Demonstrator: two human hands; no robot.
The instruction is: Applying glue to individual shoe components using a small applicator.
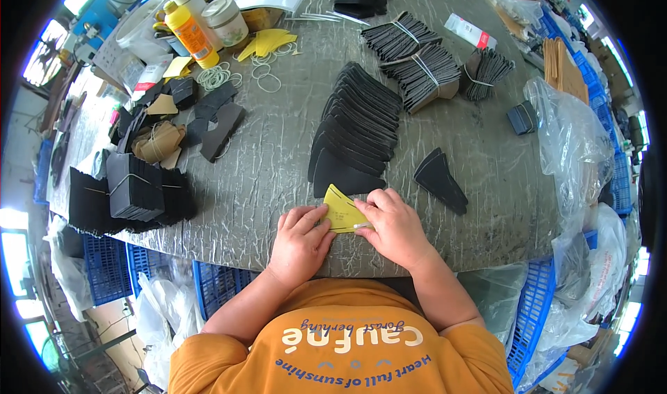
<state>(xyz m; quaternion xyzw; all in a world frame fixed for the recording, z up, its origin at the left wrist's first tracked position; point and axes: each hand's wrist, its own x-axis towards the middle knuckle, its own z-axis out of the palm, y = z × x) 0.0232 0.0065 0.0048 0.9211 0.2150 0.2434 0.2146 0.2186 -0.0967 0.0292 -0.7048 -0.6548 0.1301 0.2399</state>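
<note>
A yellow template point(339, 212) with narrow dark slots lies at the near edge of the table, in front of me. My left hand point(301, 237) holds its left side, fingers bent and pressed onto it. In my right hand point(394, 227) is a thin white pen point(363, 225), pinched between thumb and fingers, its tip at the template's right side. Whatever lies under the template is hidden. Just beyond it, a fanned row of black curved pieces point(358, 126) stretches away from me. A few similar black pieces point(440, 180) lie to the right.
Banded black bundles point(420, 74) sit at the far right, near a white tube point(470, 31). At left stand more black stacks point(135, 189), a yellow bottle point(191, 34), a jar point(225, 20) and rubber bands point(219, 78). Clear plastic bags point(573, 137) hang over the right edge.
</note>
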